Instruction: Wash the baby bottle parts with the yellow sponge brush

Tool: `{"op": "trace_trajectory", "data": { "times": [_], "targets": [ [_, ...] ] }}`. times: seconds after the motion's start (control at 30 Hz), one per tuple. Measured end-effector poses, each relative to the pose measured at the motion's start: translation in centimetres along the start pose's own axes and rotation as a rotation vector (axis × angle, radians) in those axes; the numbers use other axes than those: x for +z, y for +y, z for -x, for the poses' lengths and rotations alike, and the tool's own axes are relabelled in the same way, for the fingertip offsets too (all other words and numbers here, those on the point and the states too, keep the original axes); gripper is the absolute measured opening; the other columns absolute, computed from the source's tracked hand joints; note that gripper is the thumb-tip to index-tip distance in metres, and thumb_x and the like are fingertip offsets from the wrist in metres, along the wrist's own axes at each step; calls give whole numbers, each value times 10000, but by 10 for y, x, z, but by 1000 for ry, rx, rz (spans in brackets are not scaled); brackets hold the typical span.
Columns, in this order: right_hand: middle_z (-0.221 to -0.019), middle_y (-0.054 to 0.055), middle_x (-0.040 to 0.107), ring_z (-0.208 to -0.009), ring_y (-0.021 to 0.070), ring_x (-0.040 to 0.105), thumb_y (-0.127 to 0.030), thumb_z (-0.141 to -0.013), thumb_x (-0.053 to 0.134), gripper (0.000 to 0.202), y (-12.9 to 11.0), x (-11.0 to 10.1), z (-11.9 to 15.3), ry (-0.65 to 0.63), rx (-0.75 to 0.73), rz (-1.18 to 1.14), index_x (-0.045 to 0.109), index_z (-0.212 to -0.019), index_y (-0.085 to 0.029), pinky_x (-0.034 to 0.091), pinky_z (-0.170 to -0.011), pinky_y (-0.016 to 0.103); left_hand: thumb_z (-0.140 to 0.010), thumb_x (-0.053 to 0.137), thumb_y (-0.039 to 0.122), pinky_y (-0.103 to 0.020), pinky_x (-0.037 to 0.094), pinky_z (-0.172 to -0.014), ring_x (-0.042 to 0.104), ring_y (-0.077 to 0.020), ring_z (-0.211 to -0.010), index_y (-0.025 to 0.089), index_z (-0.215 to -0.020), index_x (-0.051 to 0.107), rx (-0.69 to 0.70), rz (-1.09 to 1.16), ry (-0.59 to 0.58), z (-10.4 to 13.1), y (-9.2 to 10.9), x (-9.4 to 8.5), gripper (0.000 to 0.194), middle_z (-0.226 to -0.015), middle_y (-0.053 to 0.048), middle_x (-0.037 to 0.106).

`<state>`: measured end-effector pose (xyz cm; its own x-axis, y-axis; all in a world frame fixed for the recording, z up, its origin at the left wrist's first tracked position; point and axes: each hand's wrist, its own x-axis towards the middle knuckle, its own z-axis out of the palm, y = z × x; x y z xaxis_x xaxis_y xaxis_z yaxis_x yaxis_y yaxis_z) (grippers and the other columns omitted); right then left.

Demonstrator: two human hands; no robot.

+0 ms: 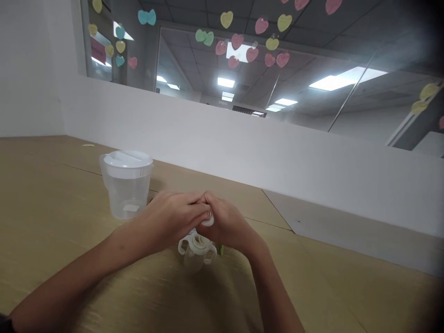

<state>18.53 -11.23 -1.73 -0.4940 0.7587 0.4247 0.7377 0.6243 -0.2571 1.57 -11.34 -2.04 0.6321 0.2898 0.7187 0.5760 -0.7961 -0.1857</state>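
My left hand [178,210] and my right hand [224,219] meet at the middle of the view, their fingers closed around a small white piece [208,222]. Only a rounded edge of this piece shows, so its kind is hidden. Just below the hands, a translucent two-handled sippy cup [196,252] stands upright on the table, with pale rings visible at its open-looking top. Part of the cup's top is covered by the hands. Something small and green [221,250] shows beside the cup, under my right wrist.
A clear plastic pitcher [128,189] with a white lid stands on the table [55,208] to the left, close to my left forearm. Behind the table runs a white wall [208,138] below a window with heart-shaped sticky notes [237,41].
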Motion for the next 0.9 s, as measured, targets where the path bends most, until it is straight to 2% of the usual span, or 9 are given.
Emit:
{"op": "trace_trajectory", "data": {
  "times": [0.07, 0.2, 0.3, 0.47, 0.53, 0.63, 0.7, 0.77, 0.9],
  "targets": [
    [-692, -36, 498, -606, 109, 446, -197, -652, 606, 208, 3, -4, 1, -9, -3, -47, 425, -753, -196, 296, -538, 206, -868, 445, 260, -209, 310, -493, 491, -73, -557, 192, -829, 619, -12, 56, 12, -2, -3, 2, 191, -755, 11, 606],
    [-811, -3, 501, -771, 144, 473, -367, -598, 733, 322, 7, -16, 4, 73, 5, -61, 522, -759, -186, 360, -653, 237, -858, 473, 304, -196, 414, -615, 582, -94, -695, 187, -917, 618, -61, 267, 194, -9, -11, 5, 196, -809, -3, 659],
    [-825, 0, 510, -753, 133, 472, -392, -610, 738, 300, 10, -24, 7, -56, 44, -52, 582, -759, -183, 362, -644, 237, -864, 442, 326, -196, 434, -617, 593, -101, -712, 179, -895, 629, -182, 317, 195, -13, -27, 9, 240, -835, -14, 668],
    [-889, -15, 567, -755, 115, 495, -241, -635, 733, 234, 20, -28, 9, -404, 16, -107, 654, -854, -217, 380, -625, 214, -854, 396, 362, -249, 422, -632, 608, -177, -787, 181, -924, 649, -390, 72, -287, -9, -73, 34, 319, -899, -56, 676],
    [-925, -12, 570, -759, 113, 504, -187, -622, 735, 278, 24, -25, 9, -469, 6, -120, 658, -887, -220, 397, -641, 212, -827, 430, 321, -263, 414, -643, 607, -211, -833, 161, -938, 651, -465, -20, -456, -4, -89, 47, 295, -917, -88, 675],
    [-932, 0, 565, -765, 118, 507, -156, -614, 730, 292, 28, -19, 7, -502, 11, -95, 657, -892, -209, 414, -657, 216, -793, 477, 284, -245, 412, -653, 607, -192, -826, 168, -971, 645, -429, 122, -617, 1, -99, 58, 270, -922, -76, 678],
    [-933, 5, 566, -783, 125, 508, -154, -614, 726, 296, 29, -14, 5, -506, 10, -84, 650, -895, -203, 418, -665, 217, -800, 476, 287, -224, 414, -670, 604, -162, -818, 179, -1000, 636, -327, 317, -603, -1, -95, 58, 278, -936, -54, 678],
    [-935, 4, 568, -788, 125, 509, -157, -613, 723, 302, 28, -10, 4, -510, 14, -84, 638, -899, -200, 420, -665, 216, -817, 457, 289, -213, 413, -693, 597, -147, -833, 179, -1014, 631, -253, 445, -512, -5, -86, 54, 285, -956, -44, 674],
    [-948, -3, 568, -792, 121, 509, -133, -609, 703, 301, 24, -4, 2, -486, 26, -73, 625, -891, -203, 422, -670, 214, -830, 444, 281, -223, 409, -722, 588, -150, -852, 169, -966, 651, -216, 466, -390, -11, -71, 43, 272, -955, -44, 673]
  ]
}}
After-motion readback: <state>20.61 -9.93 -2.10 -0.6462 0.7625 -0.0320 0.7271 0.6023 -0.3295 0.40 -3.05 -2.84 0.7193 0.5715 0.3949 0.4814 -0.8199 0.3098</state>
